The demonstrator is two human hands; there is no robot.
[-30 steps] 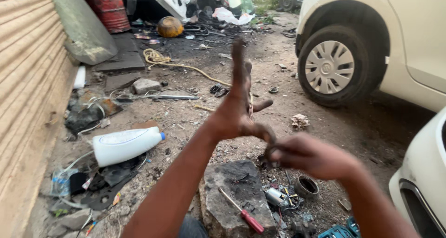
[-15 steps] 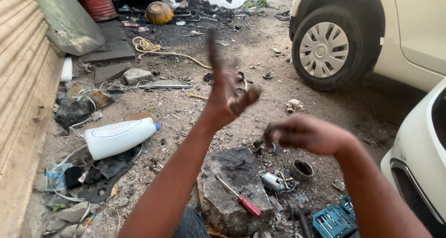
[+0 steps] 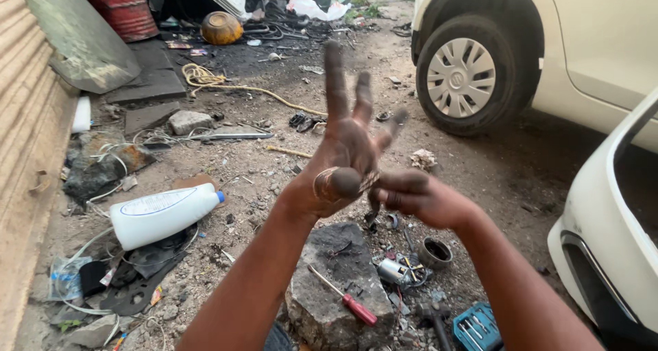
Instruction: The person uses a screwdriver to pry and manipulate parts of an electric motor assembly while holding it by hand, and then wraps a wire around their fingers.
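A: Head view, middle of the frame: what's on the left hand [image 3: 346, 152]?
B: A thin metal ring [image 3: 325, 185], dull brassy, looped round the thumb. The fingers are spread wide and straight, blackened with grease, gripping nothing.
A: And the right hand [image 3: 418, 197]?
B: Curled just right of it, fingertips pinched at the ring's edge; what they pinch is too small to tell.
A: Below?
B: A grey rock [image 3: 339, 293], a red-handled screwdriver [image 3: 343, 297] lying on it, lower centre.
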